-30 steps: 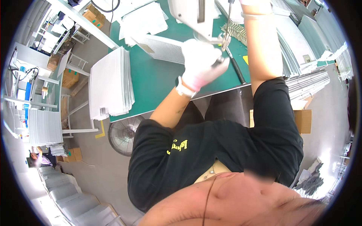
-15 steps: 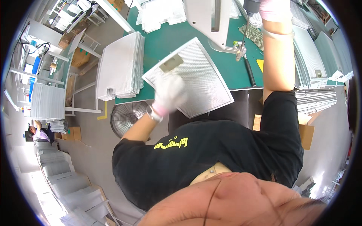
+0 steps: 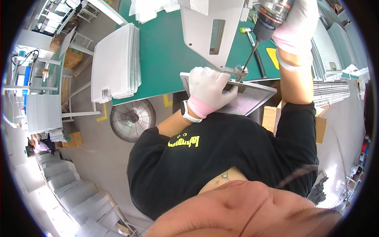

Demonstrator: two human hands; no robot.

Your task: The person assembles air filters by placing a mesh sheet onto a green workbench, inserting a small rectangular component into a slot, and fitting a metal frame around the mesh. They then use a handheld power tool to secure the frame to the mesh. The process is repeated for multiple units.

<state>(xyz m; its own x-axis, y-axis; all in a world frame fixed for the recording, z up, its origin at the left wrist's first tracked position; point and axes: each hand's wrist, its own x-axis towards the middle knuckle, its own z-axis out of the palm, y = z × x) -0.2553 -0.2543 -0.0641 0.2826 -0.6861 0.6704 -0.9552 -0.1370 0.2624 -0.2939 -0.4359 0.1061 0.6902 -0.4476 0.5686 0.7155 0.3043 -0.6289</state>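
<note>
My left hand (image 3: pixel 207 89), in a white glove with a pink cuff, is closed over the upper edge of a framed metal mesh panel (image 3: pixel 250 98). The panel is tilted steeply at the table's near edge, its top edge under the tip of a grey machine arm (image 3: pixel 197 39). My gloved right hand (image 3: pixel 299 27) is wrapped around a power screwdriver (image 3: pixel 270 19), its grip partly hidden. Its long thin bit slants down to a small clear fixture (image 3: pixel 239 72) at the arm's tip, right by the panel's edge. Whether the bit touches a screw is too small to tell.
A hammer (image 3: pixel 256 53) and a yellow piece (image 3: pixel 273 58) lie on the green table (image 3: pixel 158 55). Stacked mesh panels (image 3: pixel 116 63) stand at its left, more panels (image 3: pixel 321 55) at its right. A round floor fan (image 3: pixel 133 118) and cardboard boxes (image 3: pixel 269 118) are below.
The panel has come down and toward me, tilting from nearly flat to steep, its edge now at the fixture. My left hand moved right with it. The screwdriver came lower and nearer.
</note>
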